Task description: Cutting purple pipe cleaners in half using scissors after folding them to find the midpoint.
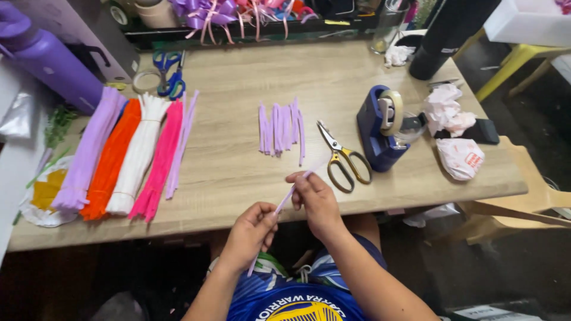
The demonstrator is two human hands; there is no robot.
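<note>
Both my hands hold one lilac pipe cleaner (289,194) at the table's front edge. My left hand (253,232) pinches its lower part, and its end sticks out below the fist. My right hand (315,199) pinches its upper part near the tip. Several short cut lilac pieces (281,128) lie side by side in the middle of the wooden table (238,77). Gold-handled scissors (342,157) rest just right of them, close to my right hand.
Bundles of lilac, orange, white and pink pipe cleaners (125,154) lie at the left. A blue tape dispenser (380,128) and crumpled papers (452,128) sit at the right. Blue scissors (169,74), a tape roll and a purple bottle (50,59) stand at the back left.
</note>
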